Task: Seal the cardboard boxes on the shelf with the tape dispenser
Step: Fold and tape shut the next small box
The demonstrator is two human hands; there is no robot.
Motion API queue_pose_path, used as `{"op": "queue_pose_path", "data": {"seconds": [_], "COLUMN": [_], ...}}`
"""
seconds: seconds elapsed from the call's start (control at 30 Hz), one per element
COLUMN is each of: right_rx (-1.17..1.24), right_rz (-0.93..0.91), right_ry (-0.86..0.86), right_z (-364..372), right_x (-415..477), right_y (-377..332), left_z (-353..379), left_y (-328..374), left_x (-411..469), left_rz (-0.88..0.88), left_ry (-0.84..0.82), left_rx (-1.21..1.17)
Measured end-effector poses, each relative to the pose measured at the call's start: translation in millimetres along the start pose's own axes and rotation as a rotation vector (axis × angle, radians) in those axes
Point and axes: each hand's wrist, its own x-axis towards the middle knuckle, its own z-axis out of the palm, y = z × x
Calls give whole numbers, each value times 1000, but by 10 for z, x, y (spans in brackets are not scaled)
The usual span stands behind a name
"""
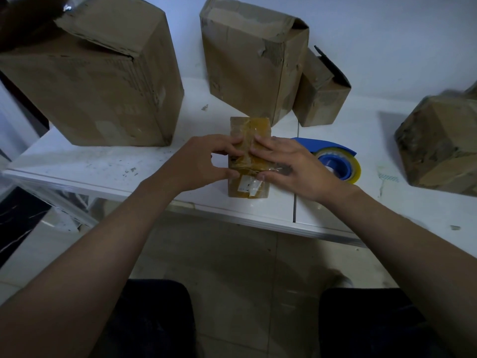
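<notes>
Small cardboard box (pixel 249 157): lies flat on the white shelf (pixel 103 161), close to its front edge, near the middle of the visible span. Glossy brownish tape covers its top face; a white label sits at the near end.

Left hand (pixel 204 161): rests against the left side of the small cardboard box. The fingers (pixel 233 146) curl onto the top face and the thumb presses the left edge nearer the front; the hand grips the box.

Right hand (pixel 291 167): lies palm down on the right half of the top face, fingers spread and flat, pressing the tape; nothing is enclosed in it.

Tape dispenser (pixel 335 161): blue body with a roll of clear tape, lying on the shelf just beside the right hand, partly hidden behind it. Neither hand touches its handle.

Large cardboard box (pixel 95 81): stands at the rear left of the shelf. A medium cardboard box (pixel 247 60) stands at rear centre, a smaller open-flapped box (pixel 321 94) touching its right side. A crumpled box (pixel 438 143) sits toward the right edge
</notes>
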Motion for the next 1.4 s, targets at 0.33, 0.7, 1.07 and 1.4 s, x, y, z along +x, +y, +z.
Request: {"op": "queue_pose_path", "data": {"seconds": [0.33, 0.7, 1.07, 1.4], "right_rx": [-52, -52, -18, -72], "right_rz": [86, 47, -68, -136], "right_ry": [-69, 50, 187, 270], "right_z": [-180, -62, 73, 188], "right_x": [98, 199, 216, 219], "right_y": [-67, 96, 240, 300], "left_z": [-128, 186, 219, 366], "left_y": [-73, 173, 213, 349], "left_x": [7, 69, 91, 135], "left_rz": [44, -70, -139, -244], "left_ry": [75, 67, 100, 181], "left_rx": [174, -69, -55, 16]}}
